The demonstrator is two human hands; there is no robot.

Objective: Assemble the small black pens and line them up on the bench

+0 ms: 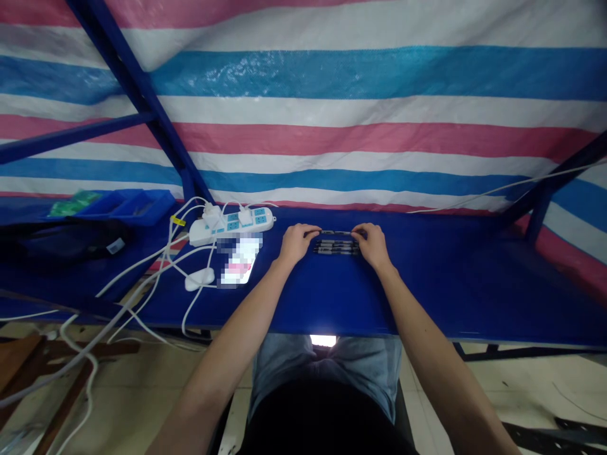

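Observation:
Several thin dark strips (336,246) lie side by side on the blue table (441,284), running left to right. My left hand (294,242) pinches the left end of the farthest strip, and my right hand (372,243) pinches its right end. Both hands have fingers curled and rest on the table surface. What the strips are is too small to make out.
A white power strip (232,222) with plugs and white cables (156,265) lies to the left, beside a phone (239,262) and a small white adapter (199,279). Blue bins (128,205) sit far left. Blue frame bars (142,95) and a striped tarp stand behind.

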